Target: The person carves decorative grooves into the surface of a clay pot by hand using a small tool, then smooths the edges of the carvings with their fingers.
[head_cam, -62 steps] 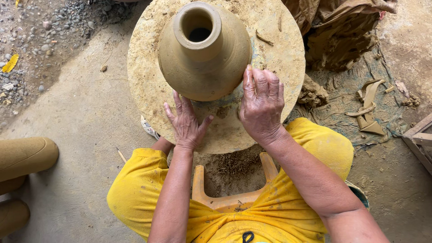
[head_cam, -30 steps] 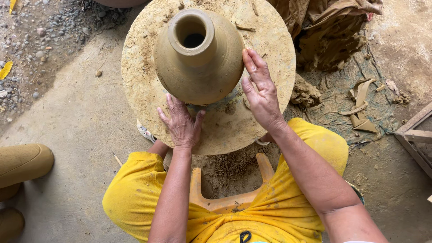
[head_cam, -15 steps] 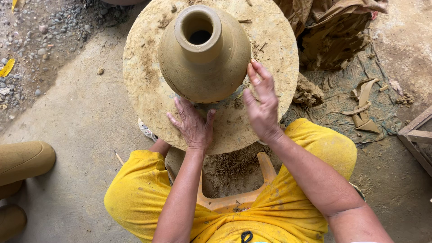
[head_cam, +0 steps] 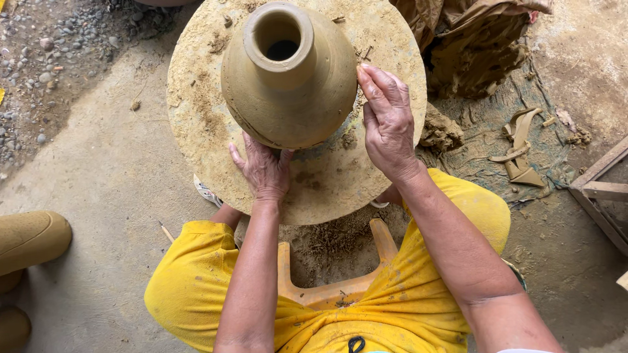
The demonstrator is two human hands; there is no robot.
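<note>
A tan clay pot with a narrow neck and open mouth stands on a round clay-crusted wheel. My left hand lies flat on the wheel at the pot's near base, fingers spread and touching the pot's lower wall. Fingers together, my right hand presses its fingertips against the pot's right side. Neither hand grips anything.
An orange stool sits under me, between my yellow-trousered knees. Lumps of wet clay and a brown cloth heap lie to the right, with clay scraps beyond. Other clay pieces sit at the left edge; gravel is at the upper left.
My right hand has slid up along the pot's right side. My left hand stayed at the pot's base. The view shifted slightly.
</note>
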